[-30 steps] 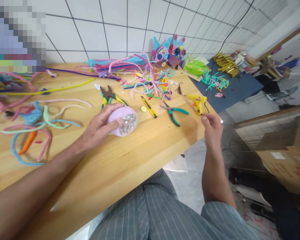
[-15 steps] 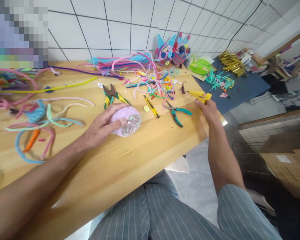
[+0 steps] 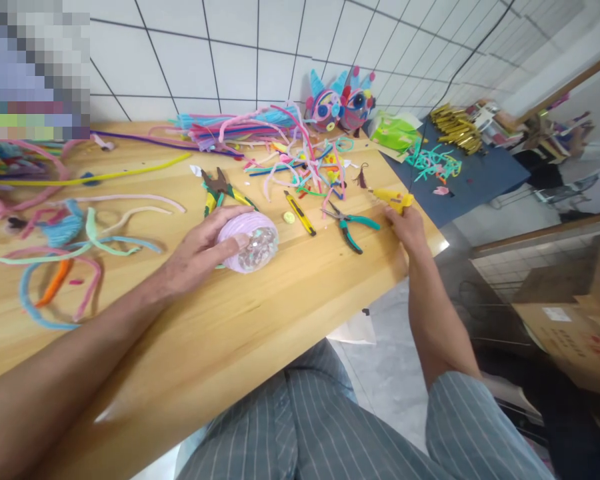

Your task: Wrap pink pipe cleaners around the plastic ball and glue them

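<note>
My left hand [image 3: 207, 250] is wrapped round a lilac-wound ball [image 3: 250, 241], whose clear, glittery end faces right. At the table's right end, my right hand [image 3: 405, 225] grips a yellow glue gun [image 3: 393, 199], its nozzle pointing left. Between the hands lie a yellow utility knife [image 3: 300, 213], a small pale yellow disc [image 3: 289, 217] and teal-handled pliers [image 3: 351, 225] with their handles spread. Behind the ball are yellow-and-green handled pliers [image 3: 225, 190], partly hidden by my left hand.
Fuzzy coloured stems [image 3: 240, 127] lie along the tiled wall, beside two decorated figures [image 3: 326, 107]. More stems curl on the wooden table [image 3: 220, 333] at left. A blue surface [image 3: 495, 173] adjoins at right, holding gold bundles [image 3: 455, 128]. A cardboard box [image 3: 570, 320] stands lower right.
The whole view has shifted slightly, moving things a little left in the picture. My right hand with the glue gun is slightly lower and further left. The left hand's hold looks the same.
</note>
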### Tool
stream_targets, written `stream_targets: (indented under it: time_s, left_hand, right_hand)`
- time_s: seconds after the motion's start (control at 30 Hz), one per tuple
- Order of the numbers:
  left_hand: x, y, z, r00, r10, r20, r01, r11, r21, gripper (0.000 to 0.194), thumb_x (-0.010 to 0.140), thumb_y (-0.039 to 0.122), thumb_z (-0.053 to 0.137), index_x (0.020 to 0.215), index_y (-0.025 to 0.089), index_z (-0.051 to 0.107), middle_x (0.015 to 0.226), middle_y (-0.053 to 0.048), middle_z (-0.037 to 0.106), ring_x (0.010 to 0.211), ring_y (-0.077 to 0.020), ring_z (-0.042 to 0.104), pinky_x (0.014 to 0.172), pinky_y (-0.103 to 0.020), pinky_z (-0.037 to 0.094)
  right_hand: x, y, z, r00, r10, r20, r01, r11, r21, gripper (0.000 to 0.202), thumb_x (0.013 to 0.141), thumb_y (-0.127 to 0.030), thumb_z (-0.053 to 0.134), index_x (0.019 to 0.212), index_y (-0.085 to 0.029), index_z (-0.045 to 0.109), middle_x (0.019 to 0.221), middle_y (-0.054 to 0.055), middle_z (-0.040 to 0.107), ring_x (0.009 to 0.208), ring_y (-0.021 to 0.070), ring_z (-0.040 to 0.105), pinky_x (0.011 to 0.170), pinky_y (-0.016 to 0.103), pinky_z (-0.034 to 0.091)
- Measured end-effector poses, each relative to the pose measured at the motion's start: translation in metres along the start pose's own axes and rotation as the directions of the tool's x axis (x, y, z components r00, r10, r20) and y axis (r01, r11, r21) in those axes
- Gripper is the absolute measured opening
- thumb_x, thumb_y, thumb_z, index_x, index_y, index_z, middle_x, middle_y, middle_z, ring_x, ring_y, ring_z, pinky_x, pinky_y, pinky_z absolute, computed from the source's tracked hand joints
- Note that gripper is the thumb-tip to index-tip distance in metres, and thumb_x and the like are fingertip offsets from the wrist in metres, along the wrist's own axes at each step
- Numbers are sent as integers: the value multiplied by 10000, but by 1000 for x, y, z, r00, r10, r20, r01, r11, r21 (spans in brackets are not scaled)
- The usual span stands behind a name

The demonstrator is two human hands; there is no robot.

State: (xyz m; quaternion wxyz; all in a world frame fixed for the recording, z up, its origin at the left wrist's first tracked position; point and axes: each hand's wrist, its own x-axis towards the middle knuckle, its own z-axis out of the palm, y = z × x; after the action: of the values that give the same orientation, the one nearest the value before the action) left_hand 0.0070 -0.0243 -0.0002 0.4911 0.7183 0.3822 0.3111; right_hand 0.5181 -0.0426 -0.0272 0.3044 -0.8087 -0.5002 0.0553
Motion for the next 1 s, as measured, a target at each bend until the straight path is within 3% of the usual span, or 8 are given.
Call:
stream_targets:
  time_s: [0.13, 0.27, 0.37, 0.5, 0.6, 0.7, 0.83, 1.0]
  left_hand:
    - [0, 2, 1, 1000, 13, -11, -13, 1000, -2, 667, 942, 543, 659, 1499, 183, 592, 1522, -143, 643, 1382, -350, 616, 1236, -481, 460]
    - [0, 0, 1, 1000, 16, -1, -16, 1000, -14, 661, 960, 531, 650, 1511, 173, 590, 1524, -139, 643, 1385, -344, 614, 1242, -481, 456]
    - [0, 0, 2, 1000, 17, -12, -18, 999, -32, 660, 956, 537, 659, 1504, 175, 594, 1523, -133, 647, 1391, -341, 609, 1244, -477, 459]
    - [-1, 2, 3, 1000, 4, -29, -5, 999, -33, 671, 949, 532, 656, 1496, 149, 590, 1508, -145, 652, 1374, -332, 615, 1223, -460, 478]
    - [0, 1, 3, 1000, 1, -31, -2, 1000, -24, 698, 944, 529, 656, 1504, 119, 583, 1501, -156, 650, 1362, -329, 614, 1223, -449, 468]
    - [0, 0, 2, 999, -15, -31, 14, 999, -31, 695, 929, 549, 666, 1494, 152, 590, 1513, -140, 648, 1363, -328, 610, 1214, -438, 473]
    - [0, 2, 2, 999, -17, -39, 16, 999, -27, 690, 925, 550, 668, 1487, 155, 598, 1510, -142, 650, 1362, -336, 612, 1183, -436, 494]
    - [0, 0, 3, 999, -7, -48, 6, 1000, -6, 705, 936, 574, 657, 1500, 153, 604, 1491, -135, 664, 1333, -329, 632, 1167, -422, 519]
  right_hand:
    - [-19, 2, -9, 992, 60, -110, -65, 997, -46, 421, 853, -587, 716, 1020, -200, 701, 1043, 142, 747, 1049, 354, 689, 1006, 576, 552]
    - [-74, -20, -24, 944, -131, -304, 123, 991, -45, 605, 903, -611, 713, 1340, -198, 647, 1330, 178, 692, 1289, 380, 631, 1160, 634, 483]
    - [-123, -60, -12, 926, -366, -92, 368, 930, 14, 644, 960, -605, 697, 1502, -280, 574, 1485, 151, 657, 1419, 376, 593, 1232, 640, 446]
    - [-161, -124, 33, 734, -628, 259, 619, 775, 127, 724, 970, -550, 725, 1589, -238, 516, 1640, 184, 560, 1538, 394, 496, 1285, 656, 399]
    - [-175, -146, 43, 662, -668, 341, 608, 744, 276, 344, 1065, -489, 604, 1259, -239, 737, 1266, 151, 768, 1231, 321, 689, 1125, 558, 545]
    - [-190, -115, 7, 679, -604, 417, 372, 773, 515, 303, 1076, -487, 604, 939, -260, 752, 857, 46, 741, 807, 203, 695, 802, 375, 597]
    - [-216, -8, -61, 910, -247, 333, 3, 807, 591, 535, 938, -749, 666, 709, -266, 664, 634, -13, 595, 572, 181, 585, 581, 337, 555]
    - [-259, 71, -52, 956, -80, 284, -42, 915, 400, 421, 1059, -539, 634, 1294, -200, 719, 1262, 88, 733, 1033, 214, 744, 956, 446, 658]
